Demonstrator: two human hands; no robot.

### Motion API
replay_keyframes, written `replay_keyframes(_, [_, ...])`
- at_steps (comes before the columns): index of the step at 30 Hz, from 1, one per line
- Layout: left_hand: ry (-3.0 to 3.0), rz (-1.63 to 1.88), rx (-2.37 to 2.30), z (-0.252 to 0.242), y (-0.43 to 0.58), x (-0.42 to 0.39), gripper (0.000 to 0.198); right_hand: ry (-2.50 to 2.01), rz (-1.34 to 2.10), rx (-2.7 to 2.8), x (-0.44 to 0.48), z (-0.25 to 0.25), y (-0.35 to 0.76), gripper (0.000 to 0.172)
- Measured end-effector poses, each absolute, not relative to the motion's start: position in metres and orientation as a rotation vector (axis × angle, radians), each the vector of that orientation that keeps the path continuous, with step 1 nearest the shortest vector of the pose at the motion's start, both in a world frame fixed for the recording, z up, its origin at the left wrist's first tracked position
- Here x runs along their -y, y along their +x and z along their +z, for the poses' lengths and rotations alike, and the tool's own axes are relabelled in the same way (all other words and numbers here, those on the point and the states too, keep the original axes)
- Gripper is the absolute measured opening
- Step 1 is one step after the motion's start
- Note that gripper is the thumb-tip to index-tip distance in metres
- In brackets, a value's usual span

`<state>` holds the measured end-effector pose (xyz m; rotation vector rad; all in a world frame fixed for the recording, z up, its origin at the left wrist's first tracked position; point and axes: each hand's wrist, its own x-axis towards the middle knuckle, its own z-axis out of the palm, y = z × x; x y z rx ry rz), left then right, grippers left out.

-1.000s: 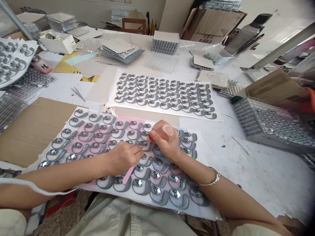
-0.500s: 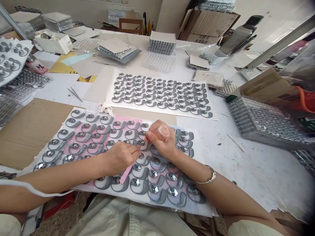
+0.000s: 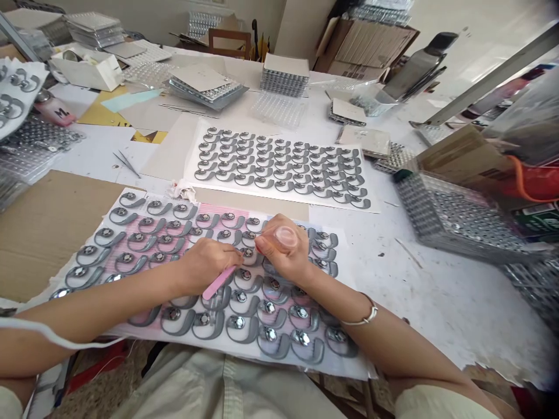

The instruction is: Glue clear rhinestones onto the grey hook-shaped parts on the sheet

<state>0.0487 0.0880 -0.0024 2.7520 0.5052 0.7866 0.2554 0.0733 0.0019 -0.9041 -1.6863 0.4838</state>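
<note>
My left hand [image 3: 204, 263] is closed around a flat pink stick [image 3: 217, 285], whose rounded end points down toward me. The stick's other end is hidden by the fingers. In my closed right hand [image 3: 292, 263] is a small translucent squeeze bottle [image 3: 286, 237], its round base turned up and its tip out of sight. Both hands are close together over a white sheet [image 3: 351, 368] with pink and blue patches. Rows of grey curved pieces [image 3: 282, 348], each with a shiny round metal part and stone, lie on it.
Behind the sheet lies a second white sheet [image 3: 371, 208] of similar pieces. Tweezers [image 3: 126, 164] and a crumpled tissue [image 3: 182, 191] are at the left, beside cardboard [image 3: 43, 233]. Stacked clear trays [image 3: 467, 215] with shiny parts stand at the right, and a tray stack [image 3: 285, 75] at the back.
My left hand has shifted a little up and left, and the pink stick lies at a flatter slant. The right hand keeps its grip on the bottle. The view has moved slightly.
</note>
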Motion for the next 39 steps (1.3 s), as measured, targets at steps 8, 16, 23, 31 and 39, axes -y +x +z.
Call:
replay_keyframes(8, [2.638,0.861,-0.481,0.0011,0.0451,-0.0886,0.014,-0.874,0.456,1.711,-0.0728,0.0045,0.2553,0.012])
replay_keyframes(16, [2.597,0.813,-0.495,-0.0039,0.0459,-0.0881,0.017,-0.875,0.432,1.712,-0.0724,0.0052,0.2547,0.014])
replay_keyframes(23, [2.632,0.844,-0.495,0.0001,0.0465,-0.0887,0.015,-0.873,0.399,1.747,-0.0715,0.0055,0.2549,0.016])
replay_keyframes(31, [2.613,0.831,-0.47,0.0024,0.0467,-0.0917,0.015,-0.832,0.433,1.764,-0.0705,0.0062,0.2553,0.013])
replay_keyframes(39, [2.605,0.768,-0.508,0.0039,0.0468,-0.0925,0.018,-0.834,0.432,1.76,-0.071,0.0052,0.2551,0.012])
